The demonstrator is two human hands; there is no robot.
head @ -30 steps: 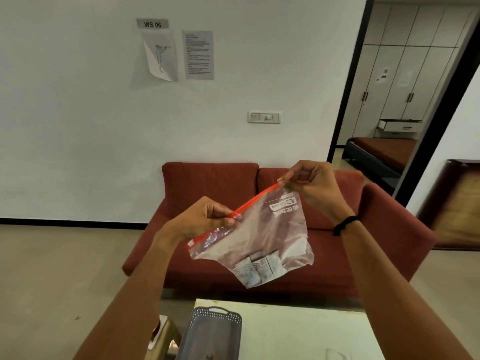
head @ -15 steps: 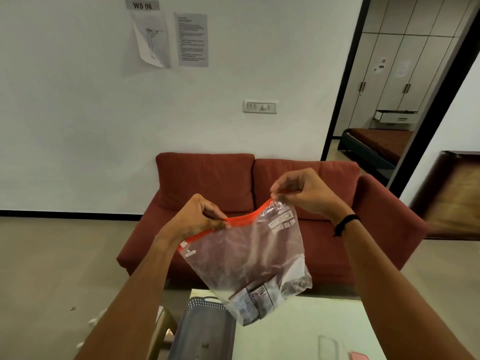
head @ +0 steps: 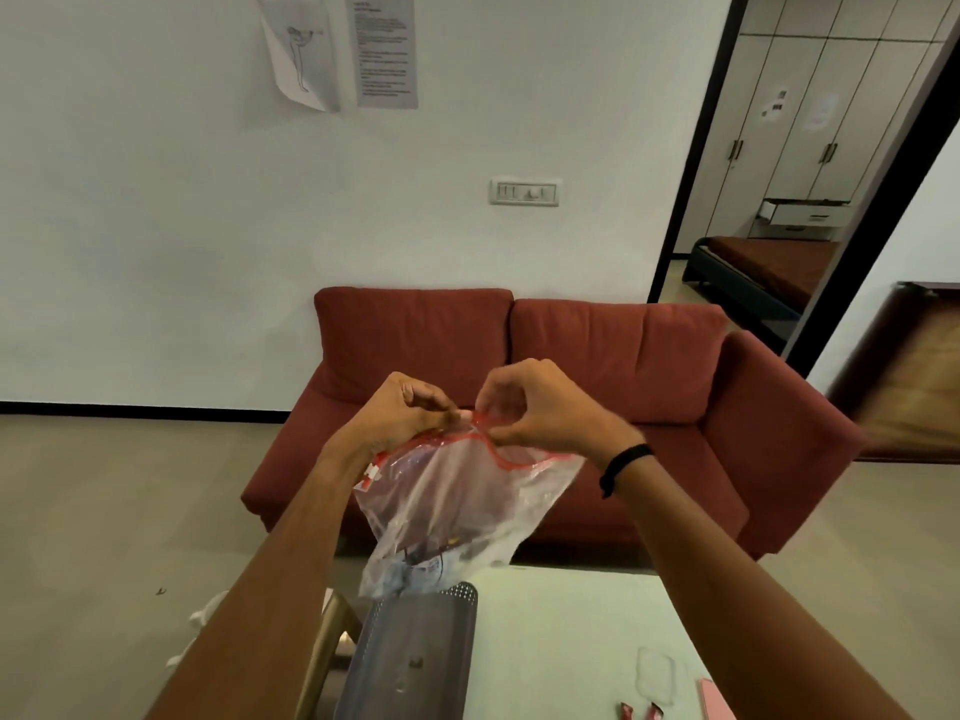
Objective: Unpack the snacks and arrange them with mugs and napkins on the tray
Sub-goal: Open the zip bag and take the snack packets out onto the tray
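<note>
one bag (head: 457, 506), one tray (head: 415, 652), two hands (head: 410, 407)

— What's the bag doing on my feed?

— I see a clear plastic zip bag (head: 457, 517) with a red seal strip (head: 498, 454), hanging in the air above the near table's far edge. Its top edge is bunched and wavy, pinched near the middle, and the body sags down and left.

— Contents?

— Small packets (head: 415, 569) are lumped at the bottom; they're blurred, so I can't tell what's printed on them.

— And the tray?

— I see a grey perforated tray (head: 415, 652) on the table, directly below the bag; whether the bag's lowest corner touches its far rim, I can't tell. Two small red-ended sachets (head: 641, 711) lie near the front right.
</note>
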